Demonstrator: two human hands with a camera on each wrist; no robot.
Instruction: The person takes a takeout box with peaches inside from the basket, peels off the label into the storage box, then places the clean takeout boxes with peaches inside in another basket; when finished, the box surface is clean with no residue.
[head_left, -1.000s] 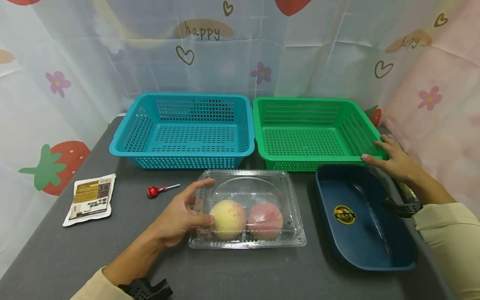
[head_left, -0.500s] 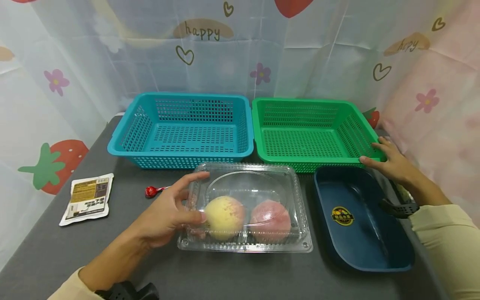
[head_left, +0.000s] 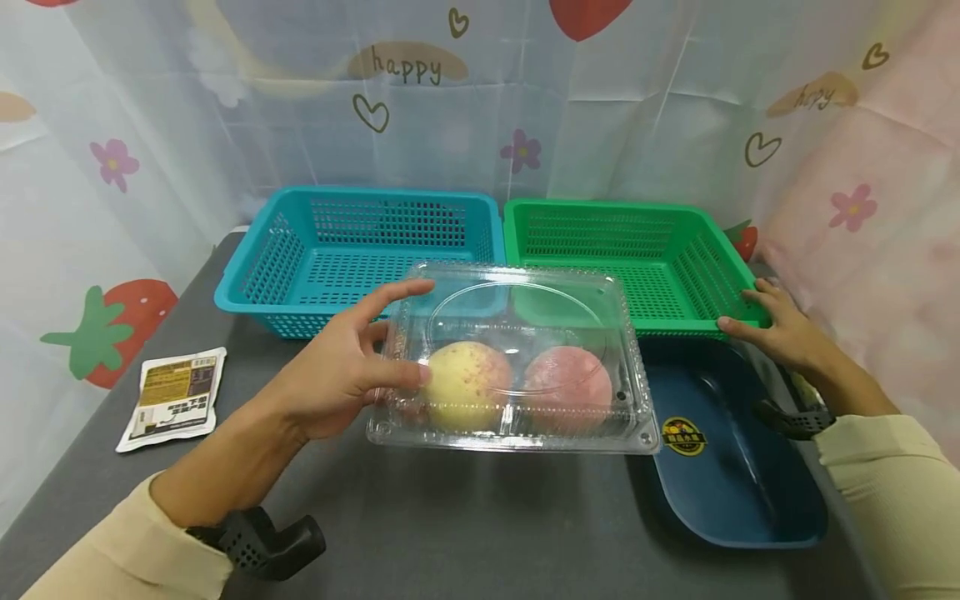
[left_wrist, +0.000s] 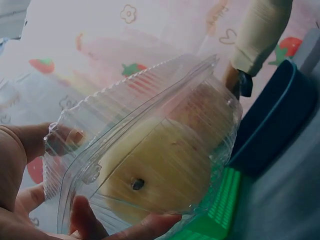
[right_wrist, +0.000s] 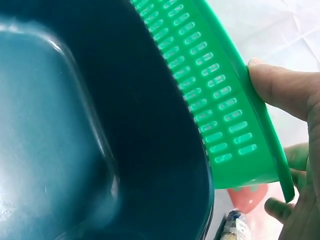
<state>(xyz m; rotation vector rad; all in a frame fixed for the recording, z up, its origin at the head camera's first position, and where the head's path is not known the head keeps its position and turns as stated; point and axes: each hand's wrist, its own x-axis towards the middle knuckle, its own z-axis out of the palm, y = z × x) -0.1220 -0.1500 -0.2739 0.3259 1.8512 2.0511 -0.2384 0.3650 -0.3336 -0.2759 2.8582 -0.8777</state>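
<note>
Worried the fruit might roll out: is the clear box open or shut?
Shut. The clear box has its lid down on the base all round, both fruits inside, while the left hand grips its end.

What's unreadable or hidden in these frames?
- Packet print: head view, too small to read.
- Blue tray near-left part: head view, hidden behind the clear box held in the left hand.
- Second fruit: left wrist view, blurred behind the yellow fruit and ribbed plastic.
- Right hand grip on the green basket: right wrist view, palm cut off by the frame edge.
</note>
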